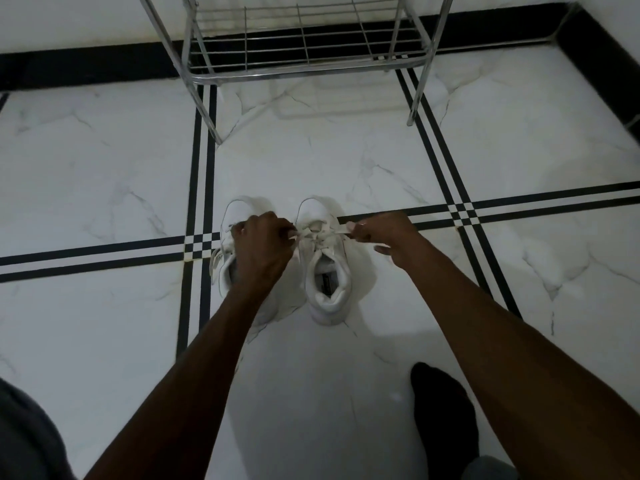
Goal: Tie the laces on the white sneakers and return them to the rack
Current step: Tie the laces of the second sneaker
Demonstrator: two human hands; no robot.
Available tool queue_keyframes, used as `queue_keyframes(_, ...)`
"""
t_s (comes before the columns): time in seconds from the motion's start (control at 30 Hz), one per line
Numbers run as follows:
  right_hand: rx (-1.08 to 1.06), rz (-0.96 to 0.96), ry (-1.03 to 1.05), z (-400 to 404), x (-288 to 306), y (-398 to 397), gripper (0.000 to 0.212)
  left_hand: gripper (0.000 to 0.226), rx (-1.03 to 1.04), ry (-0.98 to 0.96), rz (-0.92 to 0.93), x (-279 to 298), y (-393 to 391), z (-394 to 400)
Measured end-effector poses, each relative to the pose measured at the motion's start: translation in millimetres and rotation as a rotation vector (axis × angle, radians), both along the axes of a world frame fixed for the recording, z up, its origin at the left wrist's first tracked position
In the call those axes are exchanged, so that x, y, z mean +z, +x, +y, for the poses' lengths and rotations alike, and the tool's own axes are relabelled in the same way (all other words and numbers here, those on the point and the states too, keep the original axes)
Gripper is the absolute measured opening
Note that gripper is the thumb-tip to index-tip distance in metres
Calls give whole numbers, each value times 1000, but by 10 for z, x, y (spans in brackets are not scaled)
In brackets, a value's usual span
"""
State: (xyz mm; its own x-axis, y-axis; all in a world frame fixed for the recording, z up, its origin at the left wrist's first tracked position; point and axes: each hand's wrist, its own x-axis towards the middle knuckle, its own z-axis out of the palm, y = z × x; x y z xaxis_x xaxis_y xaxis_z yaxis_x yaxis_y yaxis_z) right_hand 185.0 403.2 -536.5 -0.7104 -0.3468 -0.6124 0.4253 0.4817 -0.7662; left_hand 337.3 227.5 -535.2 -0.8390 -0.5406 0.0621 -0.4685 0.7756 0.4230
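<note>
Two white sneakers stand side by side on the marble floor (346,161), toes pointing away from the person. The right sneaker (325,258) lies between the two hands; the left sneaker (228,251) sits under the left hand (263,247), which hides much of it. The left hand's fingers (289,233) are pinched on one end of the right sneaker's laces (318,237), and the right hand (384,233) grips the other end between thumb and fingertips, so the lace runs taut across the tongue between them. Well beyond the fingers stands the metal wire rack (304,39), its lowest shelf bare, against a black skirting board (86,67). Black double stripes (204,161) cross the floor just beside both hands. Near the right forearm, closer to the camera, a foot in a black sock (443,414) rests on the floor. A dark label inside the right sneaker is too small to read.
</note>
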Motion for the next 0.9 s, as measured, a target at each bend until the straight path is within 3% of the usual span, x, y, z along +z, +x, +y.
queue_keyframes(0.17, -73, -11, 206, 283, -252, 20, 23, 13, 20, -199, -155, -79, 254, 53)
queue_keyframes(0.33, 68, 224, 515, 199, -277, -32, 49, 16, 73, -202, -195, -67, 296, 71)
queue_keyframes(0.43, 41, 315, 540, 178, -257, 5, 49, 16, 63, -194, -224, -77, 294, 89)
queue_keyframes(0.53, 109, 479, 478, 143, -258, 58, 41, 17, 18, -196, -238, -48, 262, 89)
queue_keyframes(0.6, 175, 570, 304, 122, -202, 78, 29, 18, -16, -113, -249, -14, 237, 101)
queue_keyframes(0.73, 522, 636, 9, 73, -166, 175, 42, 37, -100, 9, -259, -6, 193, 215)
queue_keyframes(0.8, 623, 622, -11, 51, -214, 260, 34, 43, -114, -1, -269, -56, 173, 242)
queue_keyframes(0.9, 580, 744, 6, 56, -298, 353, 16, 28, -98, -82, -214, -132, 162, 235)
